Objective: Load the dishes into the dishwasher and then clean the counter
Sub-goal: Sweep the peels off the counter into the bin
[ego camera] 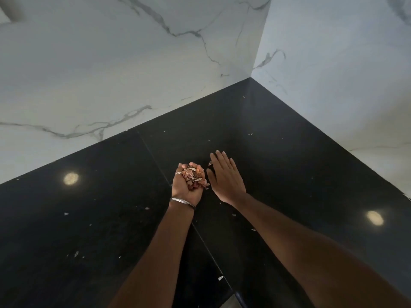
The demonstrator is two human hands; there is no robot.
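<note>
Peel scraps [193,177] — cupped in the left hand [188,185], fingers curled round them. Right hand [224,177] — fingers flat, just right of them; stray flakes [66,213] were scattered over the black surface [278,152].

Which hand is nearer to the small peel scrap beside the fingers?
Right. The right hand lies flat with the scrap at its index finger; the left hand cups peels farther left.

Left hand [188,185], palm up and cupped around a heap of pinkish dry peels [193,177] above the black desk [89,218], with the flat, straight-fingered right hand [224,180] just beside the peels, pale scraps [220,277] scattered around them.
</note>
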